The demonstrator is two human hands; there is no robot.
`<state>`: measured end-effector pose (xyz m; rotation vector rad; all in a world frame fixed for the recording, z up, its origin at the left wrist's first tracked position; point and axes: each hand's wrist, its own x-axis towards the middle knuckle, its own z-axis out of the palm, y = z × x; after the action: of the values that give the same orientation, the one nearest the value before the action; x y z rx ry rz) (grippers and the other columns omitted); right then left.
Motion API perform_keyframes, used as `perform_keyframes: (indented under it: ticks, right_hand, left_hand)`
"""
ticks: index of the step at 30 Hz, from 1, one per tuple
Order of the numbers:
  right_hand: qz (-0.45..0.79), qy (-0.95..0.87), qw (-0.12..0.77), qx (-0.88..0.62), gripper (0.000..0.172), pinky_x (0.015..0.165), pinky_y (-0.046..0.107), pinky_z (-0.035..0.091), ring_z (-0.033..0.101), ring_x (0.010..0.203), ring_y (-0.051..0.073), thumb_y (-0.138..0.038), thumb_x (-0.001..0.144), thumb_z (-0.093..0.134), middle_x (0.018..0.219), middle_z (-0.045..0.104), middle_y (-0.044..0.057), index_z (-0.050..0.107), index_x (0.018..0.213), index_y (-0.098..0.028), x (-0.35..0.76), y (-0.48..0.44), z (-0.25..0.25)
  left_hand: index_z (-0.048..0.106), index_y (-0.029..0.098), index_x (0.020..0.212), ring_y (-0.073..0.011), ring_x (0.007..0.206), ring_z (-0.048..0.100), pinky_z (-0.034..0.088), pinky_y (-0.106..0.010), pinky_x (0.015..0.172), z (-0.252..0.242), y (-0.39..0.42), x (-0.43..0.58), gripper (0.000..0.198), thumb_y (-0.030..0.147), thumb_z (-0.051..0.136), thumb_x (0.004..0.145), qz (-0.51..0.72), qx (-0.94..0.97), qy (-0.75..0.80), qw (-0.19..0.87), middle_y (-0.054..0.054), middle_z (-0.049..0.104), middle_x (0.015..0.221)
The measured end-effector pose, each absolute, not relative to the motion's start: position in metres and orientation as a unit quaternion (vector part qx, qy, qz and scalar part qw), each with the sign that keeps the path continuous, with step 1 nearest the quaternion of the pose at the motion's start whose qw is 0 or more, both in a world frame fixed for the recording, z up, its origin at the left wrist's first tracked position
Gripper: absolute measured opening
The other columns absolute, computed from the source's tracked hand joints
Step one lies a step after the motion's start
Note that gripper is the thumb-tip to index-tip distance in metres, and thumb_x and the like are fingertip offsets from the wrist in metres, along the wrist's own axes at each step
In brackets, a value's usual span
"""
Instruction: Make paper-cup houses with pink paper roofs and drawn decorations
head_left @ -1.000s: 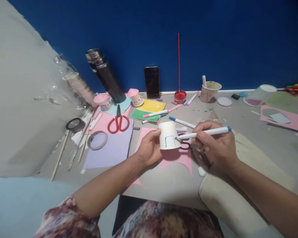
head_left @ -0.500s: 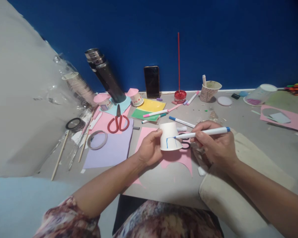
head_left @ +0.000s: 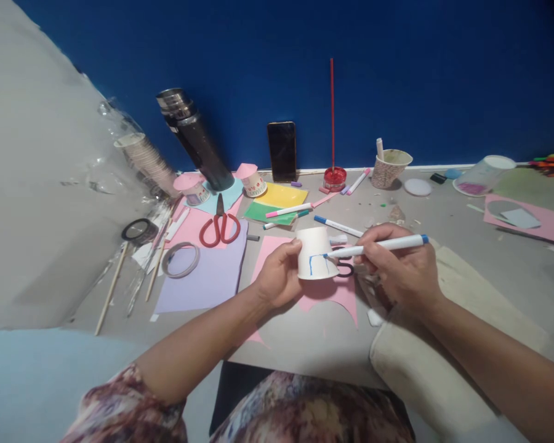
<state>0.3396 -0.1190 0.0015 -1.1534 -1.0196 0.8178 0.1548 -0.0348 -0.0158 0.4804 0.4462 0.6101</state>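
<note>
My left hand grips a white paper cup, held upside down with its rim at the bottom. Blue lines like a box outline are drawn on the cup's side. In my right hand is a white felt-tip pen with a blue end, its tip touching the cup at the outline's top right. Beneath the cup lies cut pink paper, and the dark handles of a pair of scissors show behind the cup. Another blue pen rests just beyond it.
Red-handled scissors and a tape roll lie on coloured paper at left. A black flask, a phone and two cups with pink cone tops, one a small decorated cup, stand at the back. A patterned cup holds a pen.
Almost nothing differs. The pen tip stays at the outline's top right corner, and both hands keep their places; the view shifts very slightly.
</note>
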Motion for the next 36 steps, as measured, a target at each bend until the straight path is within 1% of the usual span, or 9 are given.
perform_keyframes:
  ticks: [6,12,19,25,28,32,36]
  right_hand:
    - [0.349,-0.456,0.625,-0.528,0.022,0.049,0.028,0.054,0.064,0.052,0.017,-0.044,0.087,0.080,0.060,0.069,0.000,0.073,0.081,-0.023,0.3399,-0.1194,0.0022]
    - [0.350,-0.455,0.635,-0.517,0.018,0.050,0.026,0.052,0.062,0.052,0.015,-0.038,0.089,0.079,0.058,0.067,-0.001,0.074,0.079,-0.024,0.3400,-0.1186,0.0033]
    - [0.352,-0.456,0.638,-0.512,0.017,0.057,0.028,0.056,0.066,0.059,0.017,-0.037,0.089,0.079,0.060,0.067,-0.001,0.074,0.080,-0.024,0.3410,-0.1194,0.0015]
    - [0.358,-0.451,0.639,-0.510,0.018,0.053,0.026,0.054,0.065,0.055,0.016,-0.037,0.089,0.079,0.060,0.067,-0.001,0.073,0.078,-0.024,0.3408,-0.1186,0.0018]
    - [0.349,-0.455,0.640,-0.512,0.017,0.054,0.026,0.055,0.066,0.056,0.016,-0.034,0.089,0.078,0.060,0.068,-0.001,0.073,0.077,-0.023,0.3408,-0.1178,0.0023]
    - [0.329,-0.462,0.634,-0.526,0.013,0.055,0.024,0.055,0.066,0.058,0.015,-0.030,0.090,0.076,0.062,0.069,-0.001,0.074,0.078,-0.023,0.3417,-0.1177,0.0017]
    - [0.327,-0.459,0.633,-0.530,0.014,0.055,0.025,0.056,0.066,0.056,0.015,-0.032,0.089,0.077,0.061,0.069,-0.001,0.074,0.078,-0.023,0.3407,-0.1175,0.0029]
  left_hand:
    - [0.069,0.003,0.123,-0.0310,0.089,0.076,0.054,-0.044,0.095,-0.0136,-0.0351,0.1567,0.044,0.029,0.061,0.088,0.290,0.248,0.207,0.901,-0.019,0.079,0.109]
    - [0.071,0.003,0.120,-0.0298,0.089,0.076,0.056,-0.043,0.093,-0.0123,-0.0355,0.1562,0.042,0.029,0.059,0.090,0.289,0.238,0.208,0.904,-0.020,0.078,0.113]
    - [0.070,0.002,0.122,-0.0299,0.089,0.076,0.056,-0.043,0.093,-0.0147,-0.0347,0.1557,0.043,0.029,0.057,0.091,0.286,0.235,0.205,0.906,-0.019,0.079,0.104]
    - [0.067,0.002,0.124,-0.0299,0.091,0.076,0.054,-0.043,0.095,-0.0150,-0.0341,0.1553,0.045,0.029,0.059,0.089,0.279,0.215,0.198,0.915,-0.019,0.079,0.106]
    - [0.066,0.001,0.126,-0.0293,0.091,0.075,0.054,-0.042,0.096,-0.0143,-0.0343,0.1558,0.047,0.029,0.060,0.088,0.282,0.219,0.198,0.913,-0.019,0.079,0.108]
    - [0.065,0.001,0.128,-0.0288,0.090,0.075,0.056,-0.041,0.093,-0.0136,-0.0349,0.1566,0.049,0.029,0.061,0.088,0.290,0.227,0.205,0.907,-0.019,0.079,0.106]
    - [0.066,0.001,0.126,-0.0288,0.089,0.076,0.057,-0.041,0.091,-0.0147,-0.0352,0.1573,0.047,0.029,0.063,0.088,0.297,0.236,0.209,0.901,-0.018,0.079,0.106]
